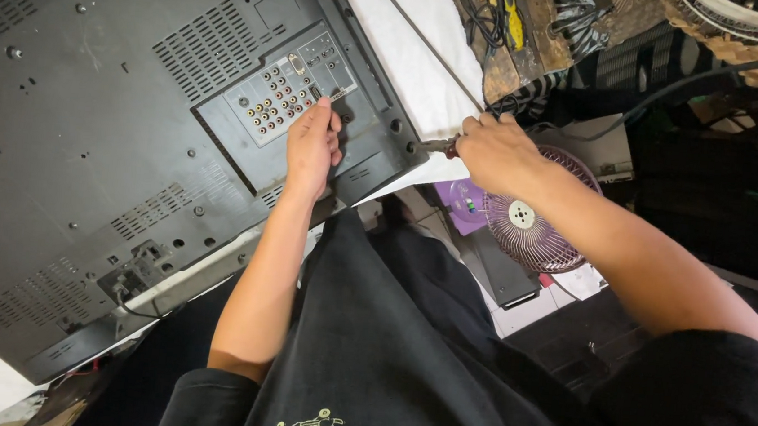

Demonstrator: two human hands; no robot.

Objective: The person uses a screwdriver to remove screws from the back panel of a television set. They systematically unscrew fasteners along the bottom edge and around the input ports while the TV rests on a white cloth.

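A large grey television back cover (88, 127) lies face down, with vent slots and a panel of round connector sockets (282, 97). My left hand (312, 145) rests flat on the cover just right of that socket panel, fingers together. My right hand (492, 150) is closed around a screwdriver (434, 144), whose tip points left at a screw hole on the cover's right edge.
A white sheet (418, 54) lies under the television with a long thin rod (428, 41) on it. A small round fan (527, 220) and a purple disc (461, 200) sit below my right arm. Tools and cables clutter the top right.
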